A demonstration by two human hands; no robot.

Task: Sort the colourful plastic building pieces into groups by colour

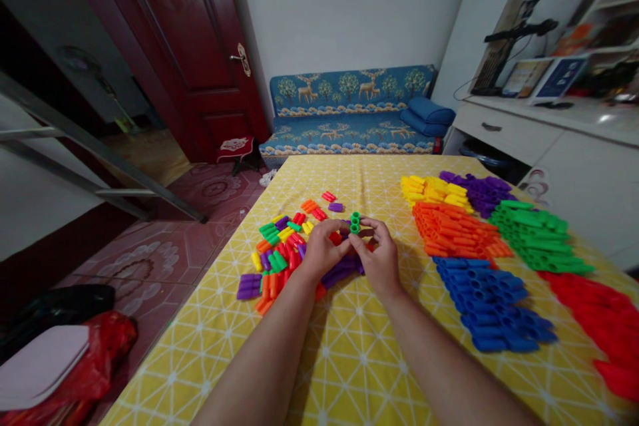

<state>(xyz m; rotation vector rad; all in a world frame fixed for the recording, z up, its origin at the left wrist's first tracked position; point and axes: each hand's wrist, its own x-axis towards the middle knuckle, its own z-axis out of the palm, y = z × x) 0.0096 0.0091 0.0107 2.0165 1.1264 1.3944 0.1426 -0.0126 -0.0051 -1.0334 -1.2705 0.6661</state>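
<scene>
Both my hands meet over a mixed heap of small coloured plastic tube pieces (pixel 279 249) on the yellow patterned tablecloth (pixel 344 346). My left hand (pixel 322 249) is closed in a pinch beside a short green tube piece (pixel 355 222). My right hand (pixel 379 256) is also closed, its fingertips holding that green piece just above the heap. Red and purple pieces lie partly hidden under both hands.
Sorted piles lie to the right: yellow (pixel 432 190), purple (pixel 482 192), orange (pixel 456 229), green (pixel 536 233), blue (pixel 492 303), red (pixel 599 319). A blue sofa (pixel 349 113) stands beyond the table, a dark red door (pixel 190 46) at the left, a white cabinet (pixel 559 146) at the right.
</scene>
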